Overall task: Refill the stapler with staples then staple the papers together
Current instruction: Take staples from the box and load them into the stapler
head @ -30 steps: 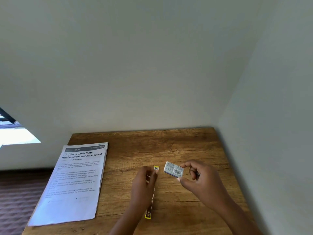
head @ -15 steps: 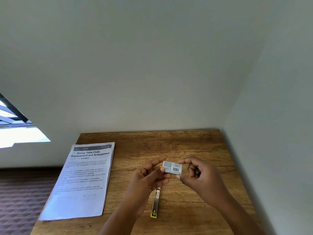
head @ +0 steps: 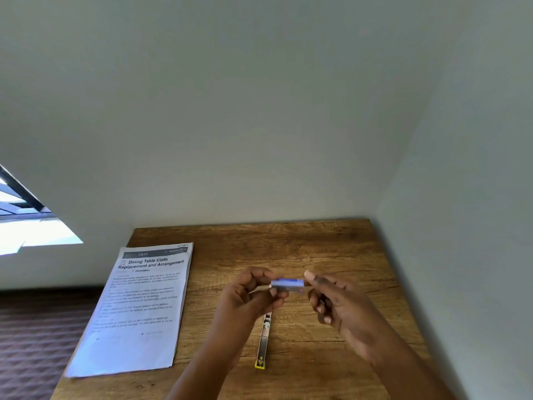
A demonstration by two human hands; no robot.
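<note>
A small blue staple box (head: 288,284), blurred, is held above the wooden table between both hands. Below it lies the yellow-tipped stapler (head: 264,340), opened out flat lengthwise. The printed papers (head: 138,307) lie stacked at the left.

Corner of a plain room, seen from above a wooden table.

Pale, bare wall (head: 259,111) straight ahead, meeting a second pale wall (head: 476,226) on the right in a soft vertical corner. Warm brown wooden table (head: 317,243) with visible grain and dark streaks, pushed close into that corner, back edge against the far wall, right edge beside the side wall. Window (head: 26,226) low at the left edge, dark frame slanting across, bright daylight washing out the pane. Dark reddish-brown patterned floor (head: 37,342) at lower left, below the wall's base.
</note>
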